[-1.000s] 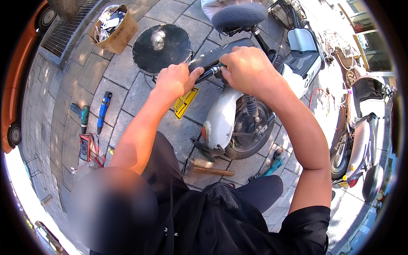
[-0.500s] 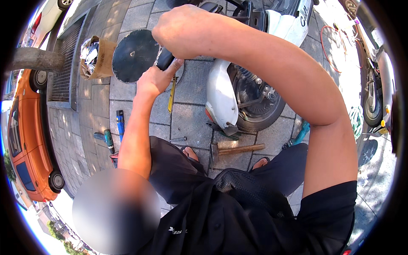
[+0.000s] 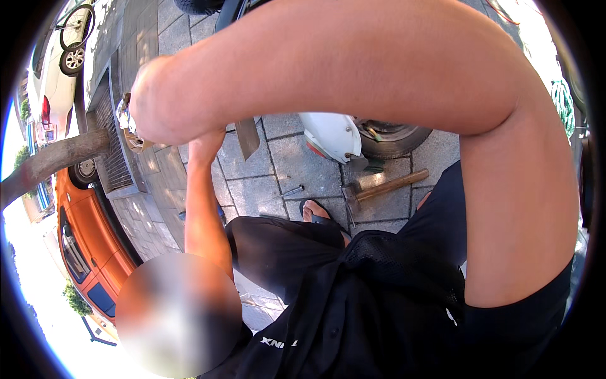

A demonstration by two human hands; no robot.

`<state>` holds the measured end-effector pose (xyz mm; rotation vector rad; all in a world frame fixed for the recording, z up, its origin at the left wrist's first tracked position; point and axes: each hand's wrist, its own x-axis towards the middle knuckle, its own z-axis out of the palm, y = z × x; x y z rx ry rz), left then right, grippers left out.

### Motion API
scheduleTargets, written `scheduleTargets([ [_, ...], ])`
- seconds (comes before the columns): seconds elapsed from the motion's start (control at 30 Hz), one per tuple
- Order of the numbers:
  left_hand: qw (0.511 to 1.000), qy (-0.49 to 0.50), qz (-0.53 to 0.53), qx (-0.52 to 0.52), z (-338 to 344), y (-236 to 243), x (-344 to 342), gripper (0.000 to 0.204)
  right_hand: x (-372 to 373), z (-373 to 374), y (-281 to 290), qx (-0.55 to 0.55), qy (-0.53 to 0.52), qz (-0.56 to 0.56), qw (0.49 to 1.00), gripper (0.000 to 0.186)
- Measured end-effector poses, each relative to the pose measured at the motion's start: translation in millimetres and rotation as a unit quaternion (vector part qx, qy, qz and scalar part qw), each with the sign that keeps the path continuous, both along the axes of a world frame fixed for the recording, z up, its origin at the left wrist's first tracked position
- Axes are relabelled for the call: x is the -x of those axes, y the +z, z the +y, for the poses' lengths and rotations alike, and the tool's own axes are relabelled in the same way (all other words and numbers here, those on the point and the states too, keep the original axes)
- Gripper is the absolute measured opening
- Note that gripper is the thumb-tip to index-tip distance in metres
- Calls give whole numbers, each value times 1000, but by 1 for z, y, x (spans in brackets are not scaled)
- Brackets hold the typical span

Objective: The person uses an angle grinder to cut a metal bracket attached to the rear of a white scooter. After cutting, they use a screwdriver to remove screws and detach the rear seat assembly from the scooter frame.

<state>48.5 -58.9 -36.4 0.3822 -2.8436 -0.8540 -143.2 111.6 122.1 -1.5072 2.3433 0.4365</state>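
My right arm reaches across from the right, and my right hand is at the far left. It looks closed, but whatever it grips is hidden behind it. My left hand comes up beneath the right forearm, which covers its fingers. Beside it, a flat grey-brown strip sticks out from under that forearm; I cannot tell whether a hand holds it. Past my right hand shows part of a cardboard box with crumpled bits in it.
A wooden-handled hammer and a bolt lie on the paving near my foot. Beyond them is a scooter's white rear fender and wheel. A metal grate, tree trunk and orange car are to the left.
Both hands have moved left, and the view has shifted. The black handle they gripped, the dark round disc and the yellow tool no longer show. My right forearm now covers more of the scooter.
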Motion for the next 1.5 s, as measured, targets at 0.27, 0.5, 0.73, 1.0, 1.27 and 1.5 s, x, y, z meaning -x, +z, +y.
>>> scheduleTargets([
  [0.27, 970, 119, -188, -94, 28, 32, 12, 81, -13, 56, -34, 1, -47, -60, 997, 20],
  [0.5, 920, 45, -223, -320, -7, 36, 13, 62, -31, 104, -61, 6, -77, -100, 992, 20],
  [0.73, 905, 40, -261, -332, -35, 37, 12, 52, -39, 116, -75, 17, -76, -123, 989, 20],
  [1.0, 910, 41, -275, -309, -32, 27, 23, 56, -14, 107, -59, 20, -86, -113, 990, 20],
  [1.27, 912, 43, -242, -328, -28, 26, 20, 63, 5, 68, -17, 104, -80, -56, 990, 22],
  [1.5, 911, 64, -240, -329, -38, 9, 28, 63, 17, 77, 0, 184, -92, 12, 978, 24],
])
